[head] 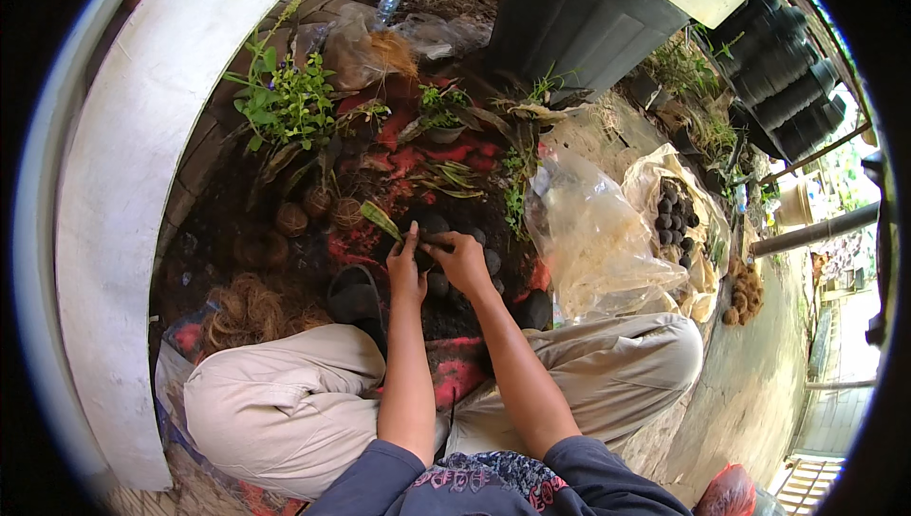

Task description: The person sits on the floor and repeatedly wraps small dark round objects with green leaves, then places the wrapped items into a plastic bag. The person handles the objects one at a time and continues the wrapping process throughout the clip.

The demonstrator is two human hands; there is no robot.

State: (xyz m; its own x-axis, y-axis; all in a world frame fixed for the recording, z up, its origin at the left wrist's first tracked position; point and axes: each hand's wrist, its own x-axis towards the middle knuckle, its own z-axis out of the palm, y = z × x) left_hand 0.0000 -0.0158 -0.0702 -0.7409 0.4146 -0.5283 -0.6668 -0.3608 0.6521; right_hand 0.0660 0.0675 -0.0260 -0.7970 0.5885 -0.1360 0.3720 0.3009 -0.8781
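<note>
My left hand (406,270) holds a green variegated leaf cutting (381,220), like a snake plant's, tilted up to the left. Close beside it, my right hand (461,261) has its soil-darkened fingers pinched at the cutting's lower end. That end is partly hidden by my fingers. Below and around my hands, several dark soil balls (492,261) lie on loose black soil (455,320). More leaf cuttings (452,178) rest on a red, soil-covered sheet (388,135) beyond my hands. A black container with a handle (352,295) is beside my left forearm.
Fibre-wrapped balls (292,219) and a heap of coconut fibre (253,313) lie to the left. Leafy plants (292,99) and a small potted plant (445,133) stand ahead. Clear plastic (598,231) and a sack with dark balls (701,295) lie right. A white curved post (121,181) borders the left.
</note>
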